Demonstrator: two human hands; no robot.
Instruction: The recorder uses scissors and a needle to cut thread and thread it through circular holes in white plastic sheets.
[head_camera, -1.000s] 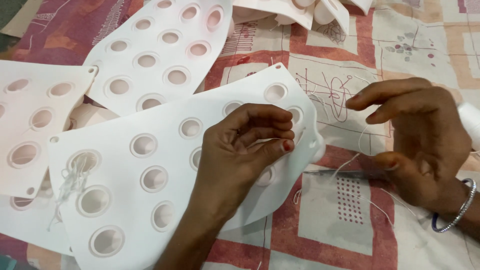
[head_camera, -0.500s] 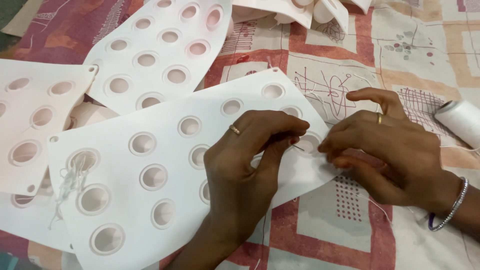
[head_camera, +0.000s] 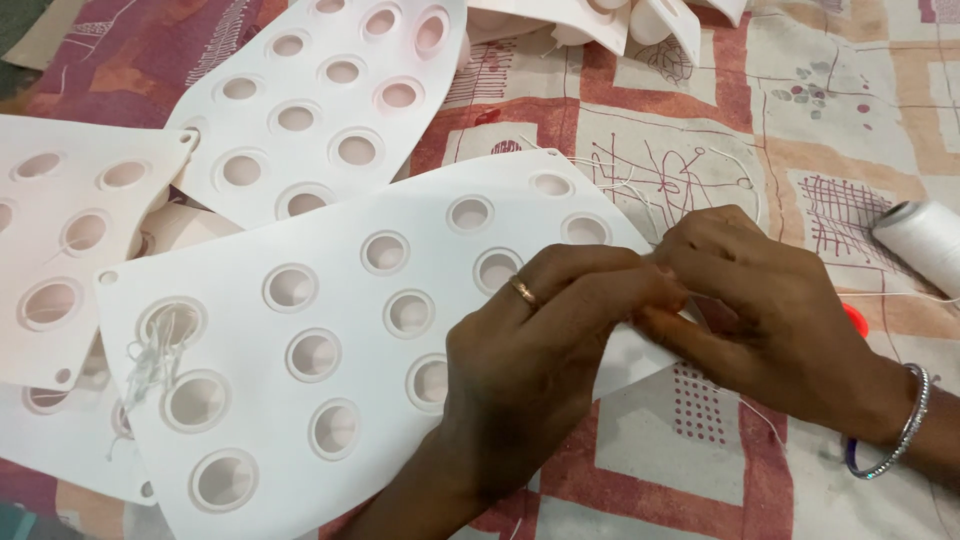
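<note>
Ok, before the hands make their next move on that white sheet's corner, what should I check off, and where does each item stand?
1. Both hands on the corner: left hand and right hand pinch the white perforated sheet at its right corner: ok.
2. Sheet lying flat on the patterned cloth: ok.
3. Thread spool within view, at the right edge: ok.
4. Thread run through the corner: hidden by fingers: cannot tell.
5. Needle held: cannot tell.
6. Loose thread bits lying on the sheet's left side: not ok.
</note>
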